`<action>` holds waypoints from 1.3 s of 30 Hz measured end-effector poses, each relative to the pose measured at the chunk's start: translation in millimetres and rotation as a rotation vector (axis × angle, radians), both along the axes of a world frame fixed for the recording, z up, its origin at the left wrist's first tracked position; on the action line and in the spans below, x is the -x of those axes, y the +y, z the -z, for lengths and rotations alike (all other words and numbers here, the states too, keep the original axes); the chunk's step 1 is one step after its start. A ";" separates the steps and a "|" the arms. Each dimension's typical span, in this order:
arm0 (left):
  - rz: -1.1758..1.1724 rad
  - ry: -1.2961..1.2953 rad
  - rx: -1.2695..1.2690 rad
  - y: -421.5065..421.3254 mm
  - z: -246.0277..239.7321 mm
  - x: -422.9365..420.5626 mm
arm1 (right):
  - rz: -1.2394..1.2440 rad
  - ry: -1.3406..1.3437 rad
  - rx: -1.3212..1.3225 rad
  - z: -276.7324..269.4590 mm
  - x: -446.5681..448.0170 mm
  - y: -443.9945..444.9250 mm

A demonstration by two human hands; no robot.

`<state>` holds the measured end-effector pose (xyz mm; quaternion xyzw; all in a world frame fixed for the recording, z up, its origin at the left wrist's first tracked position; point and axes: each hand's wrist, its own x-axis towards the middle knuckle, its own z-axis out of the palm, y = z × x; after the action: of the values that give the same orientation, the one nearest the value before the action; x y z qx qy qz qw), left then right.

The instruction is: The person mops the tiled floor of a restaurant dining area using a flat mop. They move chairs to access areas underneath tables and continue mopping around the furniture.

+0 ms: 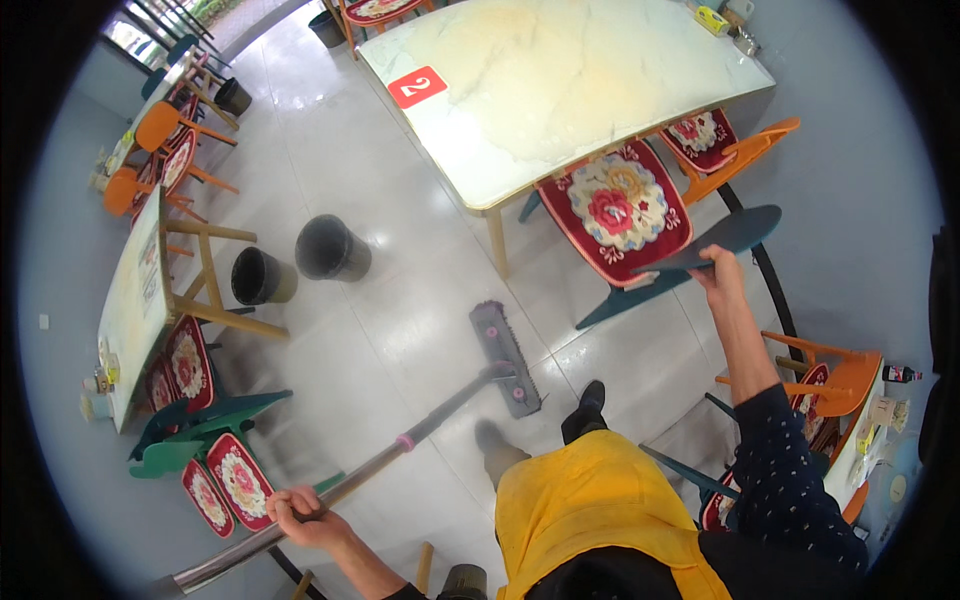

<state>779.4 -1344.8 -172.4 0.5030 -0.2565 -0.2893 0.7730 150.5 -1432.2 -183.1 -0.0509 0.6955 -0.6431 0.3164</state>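
My left hand is closed around the metal pole of a flat mop, which slants across the lower left. The grey mop head with a dark fringe rests on the tiled floor ahead of my shoes. My right hand grips the top of the dark teal backrest of a chair. A red floral cushion covers that chair's seat, which is partly under the marble-look table.
Two black bins stand on the floor left of the mop. A tilted-looking table and cushioned chairs line the left wall. An orange chair is at my right. Another bin sits behind my left side.
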 end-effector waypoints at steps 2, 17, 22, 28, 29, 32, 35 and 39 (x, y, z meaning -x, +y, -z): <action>0.001 -0.030 0.007 16.5 -2.1 -0.6 | 0.008 -0.003 -0.036 4.7 -1.7 -0.3; 0.004 -0.078 -0.009 68.6 -5.3 27.8 | -0.122 0.196 0.104 4.6 -10.5 -4.2; 0.357 -0.197 0.023 42.1 -24.6 79.7 | -0.086 0.110 0.013 3.0 2.8 8.4; 0.707 -0.282 0.115 45.3 -60.8 106.0 | -0.157 0.654 -0.069 -1.8 -74.1 109.1; 0.793 -0.230 0.152 54.1 -66.6 107.3 | -0.263 0.652 -0.011 0.3 -112.4 143.0; 1.033 -0.241 0.142 106.0 -92.4 104.5 | -0.663 0.520 -0.102 21.7 -281.6 273.6; 1.218 -0.360 0.114 139.0 -100.5 135.4 | -0.774 0.393 0.022 48.5 -368.8 314.6; 1.403 -0.470 0.223 178.2 -111.8 176.0 | -0.390 0.571 0.160 65.3 -398.2 319.9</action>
<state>603.5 -1166.6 -60.6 0.1886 -0.7033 -0.5715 0.3784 548.7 -1112.3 -248.4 -0.3852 0.6807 -0.5827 0.2209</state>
